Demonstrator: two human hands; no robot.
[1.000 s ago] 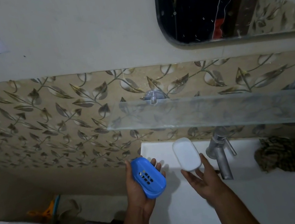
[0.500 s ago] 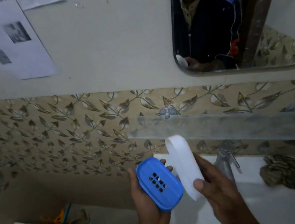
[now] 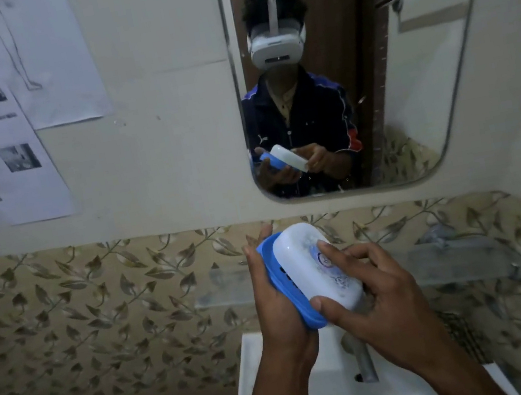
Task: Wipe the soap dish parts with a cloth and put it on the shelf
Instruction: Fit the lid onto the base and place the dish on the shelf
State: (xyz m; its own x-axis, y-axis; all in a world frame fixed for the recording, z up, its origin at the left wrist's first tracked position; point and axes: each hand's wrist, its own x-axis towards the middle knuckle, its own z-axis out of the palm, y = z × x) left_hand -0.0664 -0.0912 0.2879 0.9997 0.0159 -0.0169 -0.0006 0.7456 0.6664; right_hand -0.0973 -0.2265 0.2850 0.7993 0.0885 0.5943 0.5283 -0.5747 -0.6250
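left hand [image 3: 272, 303]: cupped under the blue tray [image 3: 284, 289], palm along its left side, fingertips showing past the far end. Wrapped round it, not spread.
right hand [image 3: 375, 295]: clamped on the white cover [image 3: 316, 265]; thumb on the near end, one finger lying on top by the printed mark, rest curled round the right side.
dish state: cover sits skewed on the tray, blue rim exposed along the left and near edge. Looks like it's being pressed together, not fully seated. Judgement.
long axis: runs from near-right to far-left, far end tipped up toward the wall.
glass shelf [image 3: 438, 265]: fixed to the leaf-pattern tiles [image 3: 98, 313], directly behind the hands and stretching right. Dish is in front of it, at about its level or just above, not touching.
key relation: free shelf length lies to the right, so the right hand is nearer. Dish axis is oblique to the shelf line; it needs turning to lie along it.
cloth: dark checked patch [image 3: 464, 335] low right by the basin [image 3: 268, 387], mostly hidden by the right forearm. Neither hand holds it.
progress: likely late, placing is what's left.
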